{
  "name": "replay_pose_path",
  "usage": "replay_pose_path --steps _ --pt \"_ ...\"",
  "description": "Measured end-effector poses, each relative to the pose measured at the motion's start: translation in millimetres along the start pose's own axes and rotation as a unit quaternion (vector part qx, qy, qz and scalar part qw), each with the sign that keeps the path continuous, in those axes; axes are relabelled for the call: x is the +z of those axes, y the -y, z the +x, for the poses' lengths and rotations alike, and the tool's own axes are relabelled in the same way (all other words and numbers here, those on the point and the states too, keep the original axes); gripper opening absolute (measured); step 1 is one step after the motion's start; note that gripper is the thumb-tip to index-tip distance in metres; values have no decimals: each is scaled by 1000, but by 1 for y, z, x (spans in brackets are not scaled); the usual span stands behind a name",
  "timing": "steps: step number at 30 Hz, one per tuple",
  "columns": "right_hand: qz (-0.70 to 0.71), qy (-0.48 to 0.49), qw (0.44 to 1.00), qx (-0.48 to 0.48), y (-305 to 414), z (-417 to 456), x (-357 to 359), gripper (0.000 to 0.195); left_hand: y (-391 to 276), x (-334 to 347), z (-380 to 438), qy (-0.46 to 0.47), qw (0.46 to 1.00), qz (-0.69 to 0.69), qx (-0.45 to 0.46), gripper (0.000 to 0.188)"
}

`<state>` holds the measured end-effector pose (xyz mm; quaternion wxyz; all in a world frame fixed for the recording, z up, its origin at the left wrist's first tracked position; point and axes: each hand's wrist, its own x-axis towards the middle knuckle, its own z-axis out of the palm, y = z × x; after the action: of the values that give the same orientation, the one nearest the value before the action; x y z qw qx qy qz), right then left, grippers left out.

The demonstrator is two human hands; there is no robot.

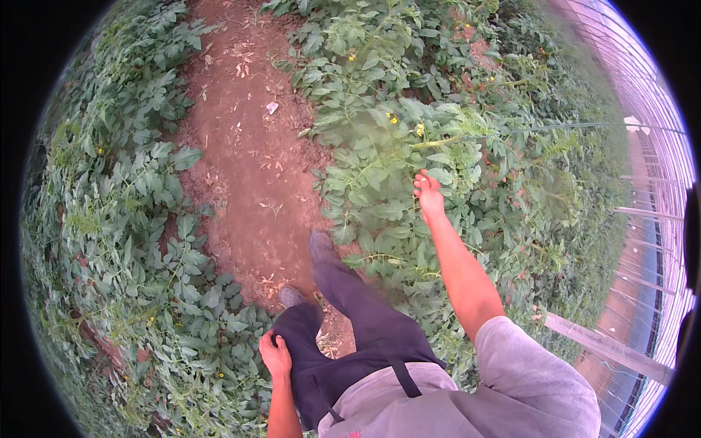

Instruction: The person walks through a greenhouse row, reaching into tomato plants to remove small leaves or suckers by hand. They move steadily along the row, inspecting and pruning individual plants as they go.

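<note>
My right hand (429, 191) reaches into a leafy tomato plant (383, 175) on the right side of the path. Its fingers are curled among the leaves, just below a pale green stem (438, 143) and some yellow flowers (420, 130). Whether those fingers pinch a small shoot or leaf cannot be told. My left hand (275, 353) hangs beside my left thigh, its fingers loosely bent near the dark trousers (378, 334), with no object visible in it. A thin green string (569, 127) runs from near the stem towards the right rim.
A bare soil path (246, 164) with dry leaves and a small whitish scrap (272, 108) lies ahead of my shoes (322, 243). Dense tomato plants (137, 230) line its left side. A pale post (608, 345) and the greenhouse's ribbed wall (665, 180) stand at right.
</note>
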<state>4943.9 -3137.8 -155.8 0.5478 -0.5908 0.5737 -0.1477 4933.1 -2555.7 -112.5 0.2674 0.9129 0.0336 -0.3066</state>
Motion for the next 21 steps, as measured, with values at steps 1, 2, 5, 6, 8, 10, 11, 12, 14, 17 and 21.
replay_pose_path --steps 1,2,5,6,8,10,11,12,14,17,21 --pt "33 -20 999 -2 -4 22 4 36 -10 2 9 -20 1000 -13 20 29" --pt "11 -44 999 -1 -7 46 7 34 -20 7 14 -2 1000 6 21 30" --pt "-49 -82 991 -93 -16 107 11 29 -42 33 27 37 995 94 0 36" --pt "58 -103 990 -71 -24 118 16 25 -46 41 35 37 992 121 8 38" --pt "61 -101 992 -42 -25 140 16 24 -55 54 58 56 982 178 -2 42" --pt "134 -38 989 43 -25 153 15 27 -60 58 74 74 968 241 10 42" --pt "165 -29 983 68 -23 156 16 28 -62 58 82 83 964 253 7 41" --pt "200 1 978 51 -20 159 18 28 -65 57 90 92 960 264 6 39" --pt "200 19 976 83 -10 164 21 29 -70 56 100 80 959 270 16 33" --pt "98 26 987 127 6 162 25 31 -77 54 112 86 957 277 17 31" --pt "-27 43 994 93 10 154 28 35 -84 48 125 105 953 285 6 31"
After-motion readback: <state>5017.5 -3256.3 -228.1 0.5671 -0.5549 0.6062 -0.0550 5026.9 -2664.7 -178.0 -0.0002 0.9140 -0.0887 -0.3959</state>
